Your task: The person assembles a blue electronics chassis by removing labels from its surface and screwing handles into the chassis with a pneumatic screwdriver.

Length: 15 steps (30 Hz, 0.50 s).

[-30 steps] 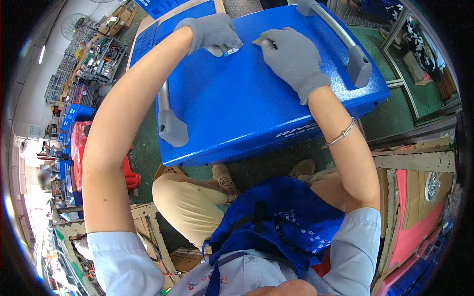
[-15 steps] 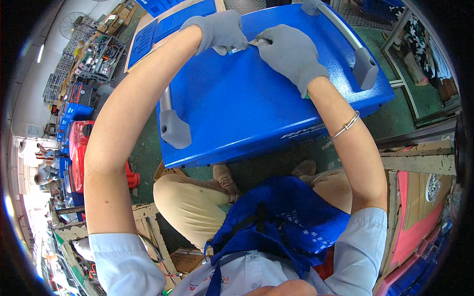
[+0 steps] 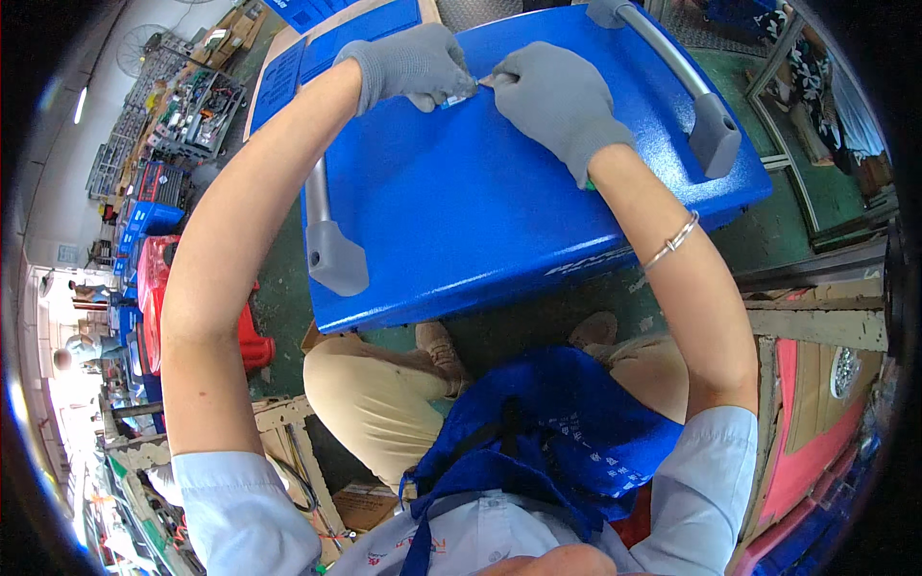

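The blue case [image 3: 480, 206] looks stiff, likely heavy, with a slick top; its 2 grey handles [image 3: 714, 142], at the case's left and right sides, seem the surest holds. Over the case's far half, the right hand [image 3: 559, 101] narrows at a tan tip [image 3: 487, 82], whether gripped I cannot tell; the left hand [image 3: 415, 72] pinches a small white-and-blue piece [image 3: 455, 100], probably light, flimsy, best held by its edges.

Workshop: parts-laden rack [image 3: 200, 110], fan [image 3: 141, 50] and blue bins [image 3: 146, 223] left of left hand [image 3: 418, 69]; handled blue casing [image 3: 451, 202] beneath right hand [image 3: 559, 101].
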### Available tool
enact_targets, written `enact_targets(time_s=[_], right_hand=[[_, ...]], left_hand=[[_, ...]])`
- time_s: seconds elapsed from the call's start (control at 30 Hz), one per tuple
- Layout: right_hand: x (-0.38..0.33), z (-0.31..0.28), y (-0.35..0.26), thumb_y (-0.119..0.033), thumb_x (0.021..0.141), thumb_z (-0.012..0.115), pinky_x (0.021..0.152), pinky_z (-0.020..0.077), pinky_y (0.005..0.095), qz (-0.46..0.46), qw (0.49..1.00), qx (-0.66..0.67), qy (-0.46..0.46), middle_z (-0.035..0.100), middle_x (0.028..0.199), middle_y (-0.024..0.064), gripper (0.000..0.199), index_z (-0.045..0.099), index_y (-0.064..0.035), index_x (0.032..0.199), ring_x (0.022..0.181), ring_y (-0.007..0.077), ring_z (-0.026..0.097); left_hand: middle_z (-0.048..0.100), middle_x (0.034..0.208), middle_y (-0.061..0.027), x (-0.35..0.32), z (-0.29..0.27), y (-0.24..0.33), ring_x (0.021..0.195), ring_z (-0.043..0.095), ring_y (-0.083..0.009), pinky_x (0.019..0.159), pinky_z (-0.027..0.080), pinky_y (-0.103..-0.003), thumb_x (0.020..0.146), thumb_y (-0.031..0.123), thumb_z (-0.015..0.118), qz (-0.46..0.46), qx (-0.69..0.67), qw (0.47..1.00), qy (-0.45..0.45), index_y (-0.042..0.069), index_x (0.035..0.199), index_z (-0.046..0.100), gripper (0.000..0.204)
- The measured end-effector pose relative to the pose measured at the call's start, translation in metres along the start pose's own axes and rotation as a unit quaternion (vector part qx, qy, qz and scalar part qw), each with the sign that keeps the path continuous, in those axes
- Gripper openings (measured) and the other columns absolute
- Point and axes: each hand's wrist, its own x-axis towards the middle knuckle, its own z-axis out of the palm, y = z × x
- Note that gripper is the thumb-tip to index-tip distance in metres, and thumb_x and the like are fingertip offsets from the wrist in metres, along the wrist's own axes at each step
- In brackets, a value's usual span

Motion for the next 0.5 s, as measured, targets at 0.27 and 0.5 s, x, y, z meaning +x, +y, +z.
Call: enact_targets(time_s=[0.27, 0.5], right_hand=[[0.005, -0.007, 0.003, -0.030, 0.081, 0.062, 0.081, 0.0551, 0.0425, 0.039, 0.997, 0.041, -0.059, 0.071, 0.095, 0.0171, 0.027, 0.076, -0.0113, 0.094, 0.089, 0.0334, 0.069], [0.008, -0.006, 0.003, -0.029, 0.081, 0.061, 0.082, 0.0547, 0.0411, 0.032, 0.997, 0.046, -0.061, 0.071, 0.095, 0.0165, 0.026, 0.076, -0.0125, 0.094, 0.089, 0.0328, 0.069]], left_hand=[[0.063, 0.074, -0.0046, -0.010, 0.005, -0.012, 0.059, 0.058, -0.0097, 0.055, 0.052, -0.023, 0.087, 0.023, 0.067, 0.001, -0.027, 0.999, 0.040, -0.001, 0.096, 0.071, 0.026], [0.062, 0.073, -0.0044, -0.006, 0.007, -0.013, 0.061, 0.058, -0.0097, 0.056, 0.053, -0.023, 0.088, 0.026, 0.067, 0.010, -0.039, 0.998, 0.049, -0.001, 0.096, 0.070, 0.029]])
